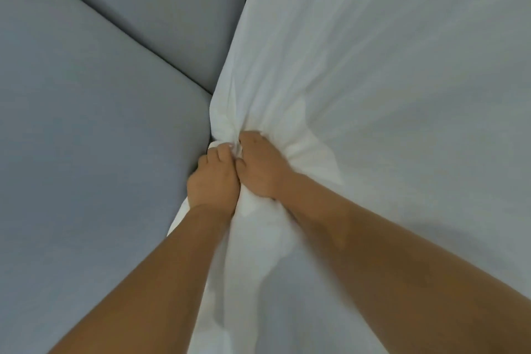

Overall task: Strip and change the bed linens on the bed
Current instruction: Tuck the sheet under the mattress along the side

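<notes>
The white sheet (388, 80) covers the bed across the right half of the view. Its creases radiate toward 1 gathered bunch at its left edge. The left hand (214, 178) and the right hand (260, 165) touch side by side, and each grips that bunch with curled fingers. The bunch lies against the grey padded surface (86, 138), which is divided by 1 diagonal seam.

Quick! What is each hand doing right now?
Left hand: closed, gripping the bunched white sheet.
Right hand: closed, gripping the same sheet.
</notes>
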`<state>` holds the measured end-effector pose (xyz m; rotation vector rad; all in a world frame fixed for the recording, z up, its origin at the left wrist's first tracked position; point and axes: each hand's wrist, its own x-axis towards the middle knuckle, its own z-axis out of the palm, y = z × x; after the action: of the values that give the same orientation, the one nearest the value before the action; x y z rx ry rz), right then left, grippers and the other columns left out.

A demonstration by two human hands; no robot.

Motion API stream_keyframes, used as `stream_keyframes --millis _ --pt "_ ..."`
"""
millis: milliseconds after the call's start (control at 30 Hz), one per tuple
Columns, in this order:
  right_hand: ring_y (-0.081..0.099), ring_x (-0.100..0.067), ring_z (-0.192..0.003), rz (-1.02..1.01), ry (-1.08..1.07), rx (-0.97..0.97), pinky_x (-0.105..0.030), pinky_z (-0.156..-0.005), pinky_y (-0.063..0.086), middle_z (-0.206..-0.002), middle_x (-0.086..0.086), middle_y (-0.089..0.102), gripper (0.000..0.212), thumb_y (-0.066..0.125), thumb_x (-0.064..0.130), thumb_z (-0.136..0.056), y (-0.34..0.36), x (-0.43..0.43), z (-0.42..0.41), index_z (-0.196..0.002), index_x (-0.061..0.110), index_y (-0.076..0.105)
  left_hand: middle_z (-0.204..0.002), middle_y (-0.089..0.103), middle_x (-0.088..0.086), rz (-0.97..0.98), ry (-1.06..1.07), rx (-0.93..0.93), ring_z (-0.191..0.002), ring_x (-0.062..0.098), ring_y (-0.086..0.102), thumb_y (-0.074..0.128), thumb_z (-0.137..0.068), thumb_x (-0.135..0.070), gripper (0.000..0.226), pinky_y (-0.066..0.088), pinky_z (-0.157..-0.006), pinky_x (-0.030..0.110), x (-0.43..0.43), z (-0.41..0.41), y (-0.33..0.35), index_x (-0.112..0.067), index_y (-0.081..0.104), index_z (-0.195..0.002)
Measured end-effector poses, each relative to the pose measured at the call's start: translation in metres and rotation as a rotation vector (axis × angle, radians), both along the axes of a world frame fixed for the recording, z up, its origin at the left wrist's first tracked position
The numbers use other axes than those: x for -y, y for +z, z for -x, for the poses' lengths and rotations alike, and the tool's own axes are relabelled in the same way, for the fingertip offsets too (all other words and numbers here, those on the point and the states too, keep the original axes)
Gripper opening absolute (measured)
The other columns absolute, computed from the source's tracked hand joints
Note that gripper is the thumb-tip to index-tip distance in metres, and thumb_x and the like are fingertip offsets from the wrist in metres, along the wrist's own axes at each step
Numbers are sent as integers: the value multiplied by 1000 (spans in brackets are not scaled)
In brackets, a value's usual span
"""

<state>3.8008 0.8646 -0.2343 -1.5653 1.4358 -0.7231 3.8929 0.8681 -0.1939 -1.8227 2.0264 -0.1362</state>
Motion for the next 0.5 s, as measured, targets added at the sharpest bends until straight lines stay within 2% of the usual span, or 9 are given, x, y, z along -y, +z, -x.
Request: stream_keyframes --millis 67,167,267,300,333,367,400,433,500 --pt "38 -29 -122 40 32 -44 -25 -100 18 -128 -17 46 36 48 19 -93 3 -5 7 -123 -2 43 -128 45 12 -4 14 -48 -112 27 46 31 -101 -19 34 33 -72 32 -6 -5 -2 -7 35 -132" --pt "32 -25 -127 112 110 -138 -22 -101 13 -136 -9 41 56 51 39 -92 11 -41 20 -135 6 38 -129 39 16 -11 54 -208 -115 32 41 42 -96 -14 47 35 -84 36 -22 -12 8 -6 28 -140" --pt "23 -23 -134 94 238 -182 -24 -107 5 -146 -7 32 80 56 57 -84 18 -92 42 -143 10 31 -146 27 22 64 53 -348 -133 36 26 49 -92 -13 62 23 -107 41 -61 -18 24 -4 21 -147" --pt "23 -23 -135 91 290 -267 -28 -108 6 -146 -8 31 85 58 60 -81 18 -112 50 -144 11 30 -150 22 23 79 38 -380 -138 37 21 51 -92 -13 63 18 -112 42 -80 -20 28 -4 23 -147" --pt "31 -25 -131 105 323 -352 -33 -107 14 -142 -10 37 84 62 59 -78 18 -132 55 -140 9 36 -152 20 23 70 31 -410 -141 37 17 53 -92 -14 62 14 -115 44 -103 -23 31 -3 27 -146" --pt "45 -29 -121 133 331 -412 -37 -100 29 -130 -13 49 75 69 53 -75 18 -150 57 -130 6 49 -153 20 22 38 27 -444 -143 37 15 55 -92 -17 60 12 -116 45 -128 -25 33 -4 30 -145" --pt "58 -32 -104 211 285 -460 -38 -86 43 -111 -15 60 60 77 43 -69 16 -165 57 -112 5 61 -153 22 21 -13 29 -476 -143 36 15 56 -93 -21 59 11 -116 44 -152 -28 33 -4 33 -144" --pt "64 -31 -84 283 205 -490 -34 -69 50 -92 -13 64 43 84 32 -64 15 -176 56 -93 6 66 -153 23 19 -76 35 -500 -144 33 14 55 -93 -27 59 9 -116 40 -176 -29 32 -5 33 -144" --pt "61 -27 -58 345 99 -510 -26 -47 46 -66 -10 61 28 88 13 -57 15 -189 52 -70 7 65 -156 20 10 -193 78 -536 -145 23 10 50 -94 -39 65 3 -115 28 -216 -28 26 -10 26 -148"
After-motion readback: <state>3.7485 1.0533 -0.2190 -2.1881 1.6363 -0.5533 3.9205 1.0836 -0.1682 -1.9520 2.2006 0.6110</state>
